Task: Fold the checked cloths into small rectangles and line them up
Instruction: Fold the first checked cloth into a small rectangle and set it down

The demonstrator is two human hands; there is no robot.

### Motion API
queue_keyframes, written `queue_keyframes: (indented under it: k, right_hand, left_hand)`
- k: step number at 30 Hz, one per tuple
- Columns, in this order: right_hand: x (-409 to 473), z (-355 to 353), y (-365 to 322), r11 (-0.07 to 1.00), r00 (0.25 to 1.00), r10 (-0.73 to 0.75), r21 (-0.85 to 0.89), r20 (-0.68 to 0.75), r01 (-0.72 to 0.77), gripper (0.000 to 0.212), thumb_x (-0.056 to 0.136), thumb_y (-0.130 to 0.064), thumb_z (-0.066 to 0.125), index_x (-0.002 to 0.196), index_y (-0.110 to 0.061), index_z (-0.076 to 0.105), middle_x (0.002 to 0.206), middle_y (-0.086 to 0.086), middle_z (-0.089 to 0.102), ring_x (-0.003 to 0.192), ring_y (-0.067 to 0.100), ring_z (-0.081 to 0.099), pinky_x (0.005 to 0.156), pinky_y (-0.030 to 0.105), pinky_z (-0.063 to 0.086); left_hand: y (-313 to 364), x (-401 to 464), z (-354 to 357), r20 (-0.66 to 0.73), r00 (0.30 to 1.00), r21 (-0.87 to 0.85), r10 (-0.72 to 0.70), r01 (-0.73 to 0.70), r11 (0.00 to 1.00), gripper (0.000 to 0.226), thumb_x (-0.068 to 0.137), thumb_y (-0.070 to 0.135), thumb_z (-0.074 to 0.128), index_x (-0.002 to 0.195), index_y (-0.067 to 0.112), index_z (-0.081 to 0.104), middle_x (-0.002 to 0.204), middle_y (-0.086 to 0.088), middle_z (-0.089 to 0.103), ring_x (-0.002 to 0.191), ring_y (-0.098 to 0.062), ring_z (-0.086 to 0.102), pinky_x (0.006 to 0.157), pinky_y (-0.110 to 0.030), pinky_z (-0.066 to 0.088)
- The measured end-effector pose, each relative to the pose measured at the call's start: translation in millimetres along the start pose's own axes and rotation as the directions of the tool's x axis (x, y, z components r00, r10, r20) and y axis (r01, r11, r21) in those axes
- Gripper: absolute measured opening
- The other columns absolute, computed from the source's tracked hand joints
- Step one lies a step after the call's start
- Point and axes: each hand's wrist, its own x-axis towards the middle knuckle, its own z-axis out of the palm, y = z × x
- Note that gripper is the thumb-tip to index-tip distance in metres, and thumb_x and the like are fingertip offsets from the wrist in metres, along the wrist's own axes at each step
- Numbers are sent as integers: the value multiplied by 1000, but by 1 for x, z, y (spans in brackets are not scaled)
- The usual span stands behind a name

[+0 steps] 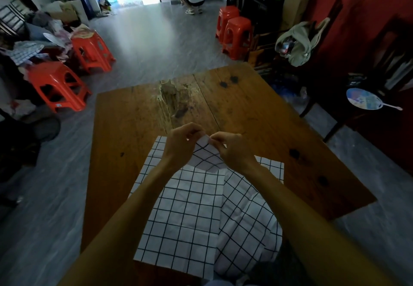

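Head view: a wooden bench (125,129) carries white checked cloths (185,207) at its near edge, one flat, another rumpled beside it on the right. Both hands meet above the far edge, the left hand (178,142) and right hand (232,149) each pinching a raised cloth corner (204,142) in a fingertip grip. The fabric looks thin, light and limp; corners and edges seem the best holds.
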Motion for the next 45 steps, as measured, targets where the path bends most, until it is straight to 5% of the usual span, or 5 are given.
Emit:
queue_keyframes:
  k: [16, 19, 24, 38, 45]
  right_hand:
    - [-33, 0, 55, 964, 959, 257, -100, 115, -246, 16, 91, -27, 63, 104, -19, 68, 98, -2, 70, 88, 10, 62, 78, 35, 55]
    - [-24, -1, 36, 978, 970, 207, -35, 126, -204, 34, 91, -34, 62, 120, -18, 61, 106, -4, 68, 95, 5, 57, 81, 26, 49]
    - [-4, -2, 9, 996, 994, 75, 35, 79, -78, 13, 92, -20, 61, 98, -15, 71, 86, -3, 71, 77, 8, 60, 70, 30, 51]
    - [-12, -18, 5, 907, 969, 247, 350, 9, -235, 10, 91, -38, 58, 88, -31, 64, 86, 4, 68, 81, 26, 66, 67, 55, 56]
    - [-12, -23, 5, 784, 941, 336, 545, 32, -298, 15, 89, -27, 63, 100, -16, 64, 96, 4, 68, 91, 25, 66, 75, 41, 59]
  left_hand:
    - [-6, 4, 2, -22, 999, 28, -42, 43, 999, 9, 88, 5, 62, 88, 11, 69, 78, 13, 60, 72, 8, 56, 66, -6, 44]
    - [-3, -2, 13, 45, 999, 49, -27, 25, 998, 9, 89, 6, 61, 90, 10, 69, 80, 9, 62, 71, 9, 55, 65, -5, 43]
    - [2, -2, 15, 75, 997, -3, -35, 35, 999, 7, 89, 12, 62, 92, 12, 68, 82, 6, 66, 73, -4, 62, 63, -13, 48]
    - [-9, -19, 2, -45, 996, -22, -80, 79, 997, 10, 86, 13, 67, 95, 12, 69, 83, 8, 65, 75, 3, 59, 63, -8, 47]
    - [-10, -29, 2, -122, 979, -58, -163, 157, 986, 10, 87, 12, 65, 95, 6, 68, 84, 11, 60, 75, 9, 56, 67, -4, 44]
